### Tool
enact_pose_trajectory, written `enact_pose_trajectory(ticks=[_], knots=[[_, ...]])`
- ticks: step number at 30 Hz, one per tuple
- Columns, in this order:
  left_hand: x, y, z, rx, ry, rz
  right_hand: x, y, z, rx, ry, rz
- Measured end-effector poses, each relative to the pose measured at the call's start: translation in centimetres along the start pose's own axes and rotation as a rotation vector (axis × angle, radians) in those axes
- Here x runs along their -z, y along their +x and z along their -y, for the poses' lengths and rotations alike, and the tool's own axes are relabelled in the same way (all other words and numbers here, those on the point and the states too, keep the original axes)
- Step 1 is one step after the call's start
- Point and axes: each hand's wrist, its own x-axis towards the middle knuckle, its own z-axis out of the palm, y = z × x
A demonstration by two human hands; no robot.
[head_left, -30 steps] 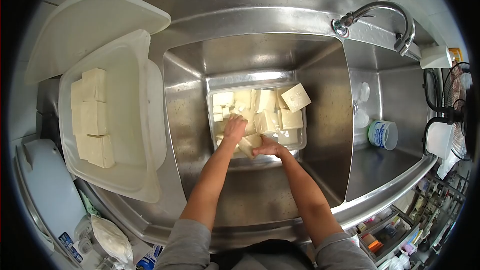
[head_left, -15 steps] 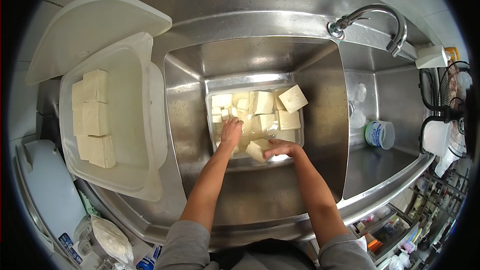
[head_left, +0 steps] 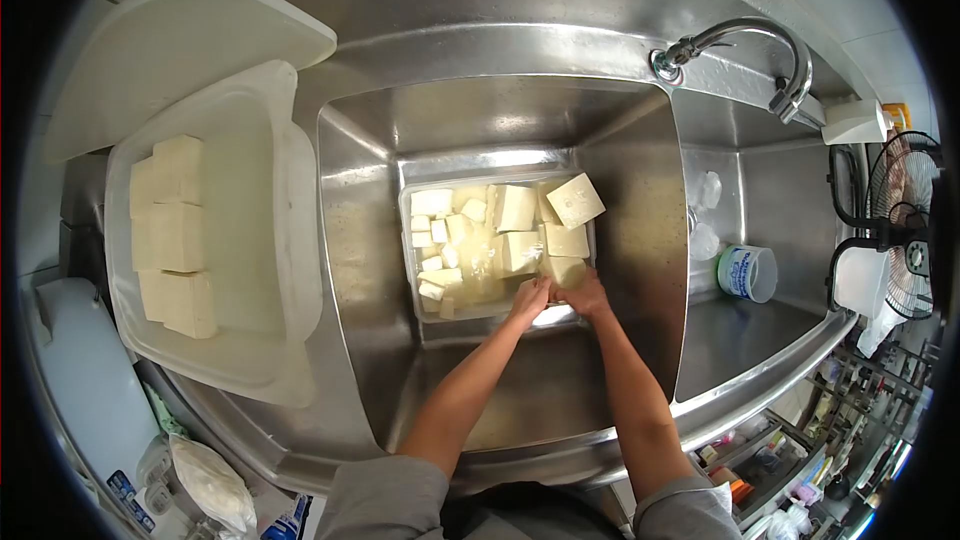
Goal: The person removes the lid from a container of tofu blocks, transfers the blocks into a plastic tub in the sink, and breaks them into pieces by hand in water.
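Note:
A clear plastic container (head_left: pixel 408 270) sits in the middle sink basin, holding cloudy liquid and tofu. Whole tofu blocks (head_left: pixel 515 208) fill its right side, one of them (head_left: pixel 576 201) tilted on top of others. Smaller tofu cubes (head_left: pixel 437 230) lie at the left. At the near right, my right hand (head_left: pixel 585 297) has its fingers closed on the near side of a tofu block (head_left: pixel 563 271). My left hand (head_left: pixel 532 298), fingers curled, is at the same block's near left corner. The hands nearly meet, and their fingertips are partly hidden.
Left of the basin stands a white tub (head_left: pixel 300 190) with tofu blocks in liquid, a lid (head_left: pixel 200 30) behind it. A faucet (head_left: pixel 795 70) arches over the right basin, which contains a printed plastic tub (head_left: pixel 748 273). A fan (head_left: pixel 905 200) is at far right.
My left hand has left the small cubes and moved right, beside my right hand. The tofu block in my right hand has shifted right and away from me, against the other blocks.

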Motion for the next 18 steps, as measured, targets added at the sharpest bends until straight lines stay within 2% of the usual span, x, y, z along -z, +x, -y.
enact_pose_trajectory(ticks=[4,7,10,13,16,18], knots=[[-1.6,0.7,0.4,-0.169,0.112,-0.060,-2.5,-0.3,-1.4,0.151,0.049,-0.228],[-1.9,0.8,0.5,-0.188,0.060,-0.085,-4.9,0.1,-2.3,0.227,0.037,-0.391],[-1.6,0.3,-0.7,-0.180,0.278,-0.152,-3.9,-1.2,-0.4,0.194,-0.038,-0.353],[-2.5,0.0,-1.3,-0.253,0.421,-0.358,-4.0,-1.1,0.3,0.460,-0.314,-0.679],[-2.8,0.1,-1.2,-0.285,0.463,-0.343,-3.5,-1.1,-0.1,0.456,-0.290,-0.443],[-3.4,0.5,-1.6,-0.236,0.453,-0.315,-3.4,-0.1,-0.5,0.434,-0.318,-0.440]])
